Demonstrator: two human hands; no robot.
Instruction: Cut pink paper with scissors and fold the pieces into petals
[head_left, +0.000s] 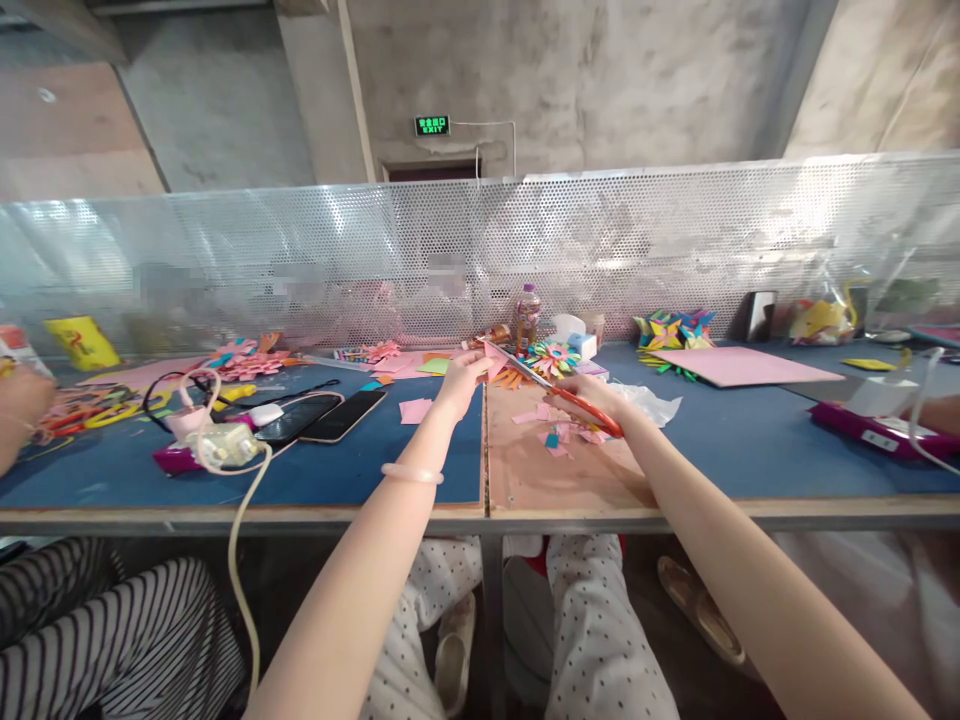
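My left hand (pixel 463 378) pinches a small piece of pink paper (pixel 494 360) above the seam between the two tabletops. In my right hand (pixel 596 395) is a pair of scissors (pixel 581 408) with orange handles. Its blades point up and left, with their tips close to the pink paper; whether they touch it I cannot tell. Beneath the scissors, pink paper scraps (pixel 551 425) lie scattered on the bare wood board. A small stack of pink paper squares (pixel 415 411) rests left of my left wrist. Behind the hands sits a multicoloured folded-paper flower (pixel 553 360).
Left of me are two phones (pixel 343 416) and a power strip (pixel 176 457) with cables. A drink bottle (pixel 528 315) stands near the perforated metal screen (pixel 420 255). To the right are a large pink sheet (pixel 746 366) and crumpled plastic (pixel 649 402). Another person's hand (pixel 19 405) shows far left.
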